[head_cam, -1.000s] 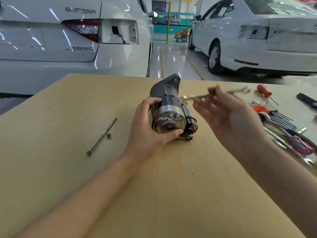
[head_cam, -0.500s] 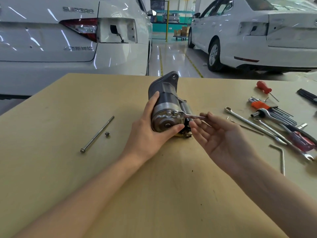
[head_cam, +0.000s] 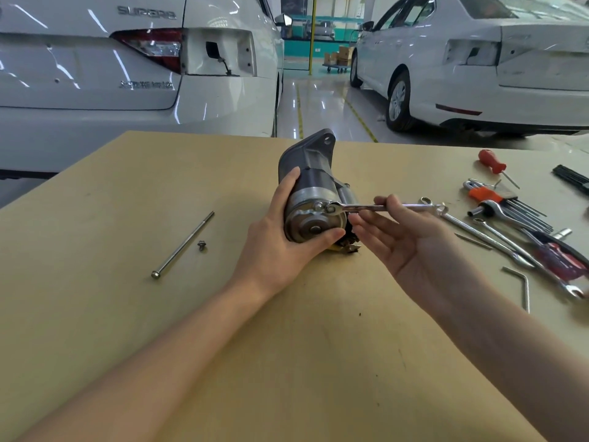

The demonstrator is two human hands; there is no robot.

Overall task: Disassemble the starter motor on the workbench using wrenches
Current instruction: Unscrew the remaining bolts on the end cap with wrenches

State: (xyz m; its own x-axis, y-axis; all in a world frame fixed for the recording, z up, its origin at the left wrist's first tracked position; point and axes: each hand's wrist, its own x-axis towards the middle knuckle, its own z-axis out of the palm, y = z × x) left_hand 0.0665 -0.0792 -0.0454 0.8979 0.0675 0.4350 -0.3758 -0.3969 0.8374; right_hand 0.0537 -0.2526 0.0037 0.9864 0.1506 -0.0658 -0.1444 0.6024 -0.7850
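A starter motor (head_cam: 314,199) lies on its side near the middle of a tan table (head_cam: 95,314), its silver end cap turned toward the camera and its grey mounting flange pointing away toward the far edge. The left hand (head_cam: 280,247) wraps the end cap, fingers curled over the top of the housing and thumb pressed under the cap's rim. A slim combination wrench (head_cam: 379,207) reaches in level from the right, its ring end seated on a bolt head at the upper rim of the cap; the right hand (head_cam: 404,240) pinches the shank between thumb and forefinger, palm up, the other fingers spread loosely beneath.

To the left, well apart from the motor, a long through bolt (head_cam: 183,245) lies diagonally on bare table, with a small screw (head_cam: 201,245) just beside it. The near half of the table, under both forearms, carries nothing but a few dark specks.

The right side is crowded: a second long wrench (head_cam: 484,237), a set of hex keys in an orange holder (head_cam: 506,205), a red-handled screwdriver (head_cam: 494,165) toward the far edge, a loose bent hex key (head_cam: 522,288) and further tools running off the frame's right edge. Beyond the table's far edge stand two white cars (head_cam: 143,74), a glossy floor lane between them.
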